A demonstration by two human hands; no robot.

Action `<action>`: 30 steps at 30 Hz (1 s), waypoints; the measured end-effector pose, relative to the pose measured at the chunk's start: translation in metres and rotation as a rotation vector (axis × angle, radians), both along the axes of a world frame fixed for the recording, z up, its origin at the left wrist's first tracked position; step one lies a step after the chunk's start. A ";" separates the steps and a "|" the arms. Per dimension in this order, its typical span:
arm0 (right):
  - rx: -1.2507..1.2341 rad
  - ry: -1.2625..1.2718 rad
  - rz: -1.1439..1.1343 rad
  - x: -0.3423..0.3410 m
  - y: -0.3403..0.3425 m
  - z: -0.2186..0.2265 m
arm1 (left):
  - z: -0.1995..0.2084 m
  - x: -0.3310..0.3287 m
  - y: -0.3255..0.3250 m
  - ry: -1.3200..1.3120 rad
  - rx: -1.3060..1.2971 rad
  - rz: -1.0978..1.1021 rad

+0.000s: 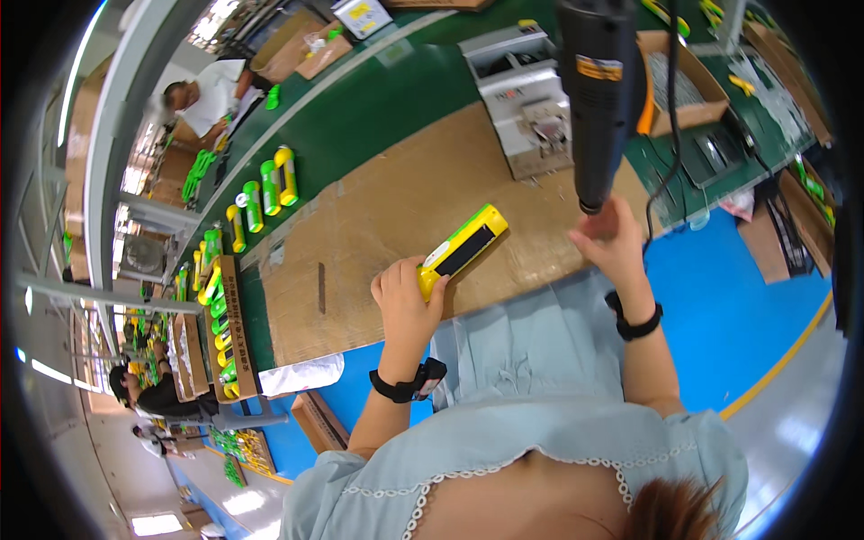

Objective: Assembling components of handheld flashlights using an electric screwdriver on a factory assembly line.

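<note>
Left hand (407, 301): closed around the near end of a yellow flashlight (462, 249), pinning it flat on the brown table (360, 225).
Right hand (610, 241): gripping the hanging black power screwdriver (596, 99), raised beside the flashlight.
Technique: steady casing, tool kept vertical, would serve best.

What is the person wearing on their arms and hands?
Both forearms are bare, with no gloves on the left hand or the right hand. Each wrist has a black band: the left band carries a small black block, the right band looks plain. The sleeves are short, pale blue, with white lace trim near the neckline.
</note>
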State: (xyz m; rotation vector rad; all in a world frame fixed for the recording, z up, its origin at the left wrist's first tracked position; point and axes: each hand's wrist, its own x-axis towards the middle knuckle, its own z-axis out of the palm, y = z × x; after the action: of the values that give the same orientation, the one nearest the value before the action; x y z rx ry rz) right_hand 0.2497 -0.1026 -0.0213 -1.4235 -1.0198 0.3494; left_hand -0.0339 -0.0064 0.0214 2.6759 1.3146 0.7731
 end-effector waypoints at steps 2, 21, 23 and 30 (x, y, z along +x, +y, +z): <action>-0.047 0.019 -0.062 0.004 -0.011 -0.025 | -0.003 -0.005 0.016 0.065 0.010 0.084; 0.116 -0.631 -0.207 -0.013 0.000 -0.033 | -0.028 0.199 0.269 0.045 0.013 0.373; 0.116 -0.602 -0.271 -0.013 0.000 -0.034 | -0.030 0.202 0.271 0.028 -0.020 0.350; 0.128 -0.728 -0.301 -0.011 -0.002 -0.038 | -0.011 0.066 0.361 0.313 0.060 0.678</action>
State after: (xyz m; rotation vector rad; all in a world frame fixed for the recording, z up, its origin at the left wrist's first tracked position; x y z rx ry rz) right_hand 0.2387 -0.1048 -0.0592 -1.5898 -1.3429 -0.4856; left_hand 0.0323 0.3545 0.0102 2.4500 2.3660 0.4277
